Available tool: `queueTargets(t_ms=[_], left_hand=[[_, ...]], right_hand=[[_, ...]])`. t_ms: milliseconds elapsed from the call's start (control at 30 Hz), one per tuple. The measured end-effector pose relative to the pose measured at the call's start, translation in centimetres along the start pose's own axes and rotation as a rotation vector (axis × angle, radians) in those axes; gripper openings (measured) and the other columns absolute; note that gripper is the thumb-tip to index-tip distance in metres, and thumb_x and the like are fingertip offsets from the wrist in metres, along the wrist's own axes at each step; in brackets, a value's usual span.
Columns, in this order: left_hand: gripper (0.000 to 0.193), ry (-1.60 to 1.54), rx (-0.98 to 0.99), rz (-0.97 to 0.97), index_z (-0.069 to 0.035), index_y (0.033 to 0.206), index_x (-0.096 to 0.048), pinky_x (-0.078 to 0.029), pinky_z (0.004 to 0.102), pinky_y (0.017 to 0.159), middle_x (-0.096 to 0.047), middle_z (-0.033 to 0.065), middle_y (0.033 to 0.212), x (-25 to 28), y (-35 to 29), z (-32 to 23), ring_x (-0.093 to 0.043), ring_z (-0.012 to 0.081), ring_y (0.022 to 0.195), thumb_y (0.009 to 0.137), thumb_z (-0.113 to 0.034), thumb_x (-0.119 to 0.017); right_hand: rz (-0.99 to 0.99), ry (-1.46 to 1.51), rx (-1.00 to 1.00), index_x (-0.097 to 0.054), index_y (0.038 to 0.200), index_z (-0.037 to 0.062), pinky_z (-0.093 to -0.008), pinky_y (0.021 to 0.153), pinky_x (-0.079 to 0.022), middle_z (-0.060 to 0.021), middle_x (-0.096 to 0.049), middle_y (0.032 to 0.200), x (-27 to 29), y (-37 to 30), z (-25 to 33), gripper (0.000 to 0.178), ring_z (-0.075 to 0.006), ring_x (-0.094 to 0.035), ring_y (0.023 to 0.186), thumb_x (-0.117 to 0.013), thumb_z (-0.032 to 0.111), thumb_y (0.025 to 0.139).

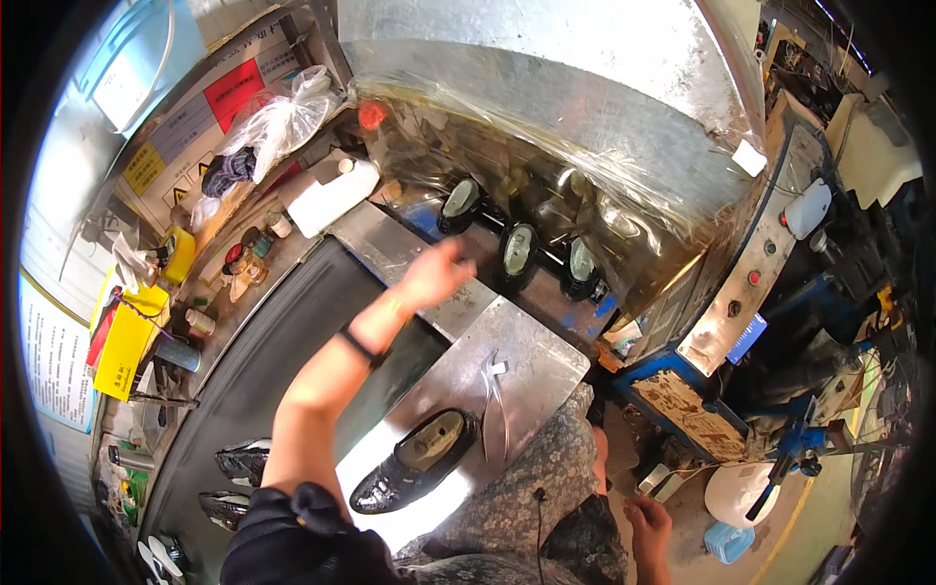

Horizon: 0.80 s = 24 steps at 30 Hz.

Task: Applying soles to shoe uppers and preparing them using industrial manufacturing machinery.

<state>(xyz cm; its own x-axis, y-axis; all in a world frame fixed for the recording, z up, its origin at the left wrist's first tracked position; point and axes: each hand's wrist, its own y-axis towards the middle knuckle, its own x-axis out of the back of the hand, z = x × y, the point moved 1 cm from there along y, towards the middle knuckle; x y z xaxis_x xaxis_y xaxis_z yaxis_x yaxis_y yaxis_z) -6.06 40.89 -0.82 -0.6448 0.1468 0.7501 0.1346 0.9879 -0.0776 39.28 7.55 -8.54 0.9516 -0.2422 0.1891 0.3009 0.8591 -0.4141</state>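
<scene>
My left hand (435, 276) reaches over the edge of a metal ledge, just short of three black shoes with pale insides. The left shoe (460, 200), middle shoe (518, 252) and right shoe (581, 263) stand in a row under a plastic-draped metal hood. Its fingers are loosely bent, a little apart, with nothing visible in them. Low on the right hangs my right hand (649, 531), empty, its fingers loosely curled and the thumb apart. Between my arms, a glossy black shoe (414, 460) lies on a metal plate (546, 351) beside a pair of pliers (494, 409).
A dark conveyor belt (292, 322) runs beneath my left arm, carrying black shoes (239, 463). Bottles, tape and a yellow sign (132, 336) crowd the shelf at left. The metal hood (546, 68) overhangs the row; a control panel (746, 283) stands at right.
</scene>
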Motion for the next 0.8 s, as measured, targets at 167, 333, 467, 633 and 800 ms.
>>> queueTargets(t_ms=[167, 333, 467, 633, 800], left_hand=[[0.084, 0.194, -0.121, 0.210, -0.005, 0.142, -0.040, -0.037, 0.0428, 0.107, -0.046, 0.0240, 0.140, -5.8, -23.9, -4.3, -0.045, 0.0415, 0.128, 0.075, -0.041, -0.077], [0.080, 0.114, 0.168, -0.250, 0.000, 0.134, -0.045, -0.047, 0.0462, 0.095, -0.060, 0.0246, 0.119, -7.5, -28.0, -3.7, -0.057, 0.0401, 0.112, 0.068, -0.028, -0.082], [0.068, -0.935, 0.374, -0.278, 0.013, 0.126, -0.045, -0.058, 0.0323, 0.068, -0.067, 0.0206, 0.099, -9.3, -27.0, 2.6, -0.069, 0.0216, 0.076, 0.078, -0.020, -0.080], [0.051, -1.685, 0.176, 0.132, -0.006, 0.136, -0.044, -0.043, 0.0427, 0.101, -0.059, 0.0072, 0.125, -12.9, -27.0, -14.4, -0.056, 0.0225, 0.116, 0.096, -0.035, -0.058], [0.066, -1.030, -0.232, 0.301, -0.001, 0.144, -0.034, -0.036, 0.0338, 0.108, -0.047, 0.0090, 0.139, -14.6, -28.1, -21.4, -0.046, 0.0186, 0.127, 0.090, -0.016, -0.068]], right_hand=[[0.142, -0.172, 0.192, -0.066, 0.098, -0.0046, -0.0240, 0.079, -0.049, -0.0053, -0.068, 0.091, -2.8, 0.7, 2.0, 0.015, -0.0114, -0.063, 0.085, -0.067, 0.007, 0.088], [0.453, 0.138, 0.432, -0.066, 0.105, -0.0038, -0.0232, 0.078, -0.049, -0.0080, -0.070, 0.098, -9.2, -1.3, 5.6, 0.018, -0.0121, -0.063, 0.087, -0.065, 0.008, 0.092], [0.742, -0.073, 0.458, -0.055, 0.127, 0.0016, -0.0292, 0.091, -0.046, -0.0114, -0.062, 0.119, -12.4, -4.5, 7.3, 0.041, -0.0155, -0.055, 0.111, -0.066, 0.019, 0.092], [0.568, 0.307, 0.527, -0.021, 0.152, 0.0063, -0.0360, 0.113, -0.027, -0.0165, -0.025, 0.154, -11.2, -7.5, 9.8, 0.092, -0.0234, -0.024, 0.142, -0.078, 0.019, 0.081], [0.286, 0.646, 0.356, -0.033, 0.149, 0.0060, -0.0302, 0.100, -0.043, -0.0119, -0.045, 0.144, 3.3, -7.1, 13.4, 0.091, -0.0190, -0.055, 0.118, -0.068, -0.011, 0.067]])
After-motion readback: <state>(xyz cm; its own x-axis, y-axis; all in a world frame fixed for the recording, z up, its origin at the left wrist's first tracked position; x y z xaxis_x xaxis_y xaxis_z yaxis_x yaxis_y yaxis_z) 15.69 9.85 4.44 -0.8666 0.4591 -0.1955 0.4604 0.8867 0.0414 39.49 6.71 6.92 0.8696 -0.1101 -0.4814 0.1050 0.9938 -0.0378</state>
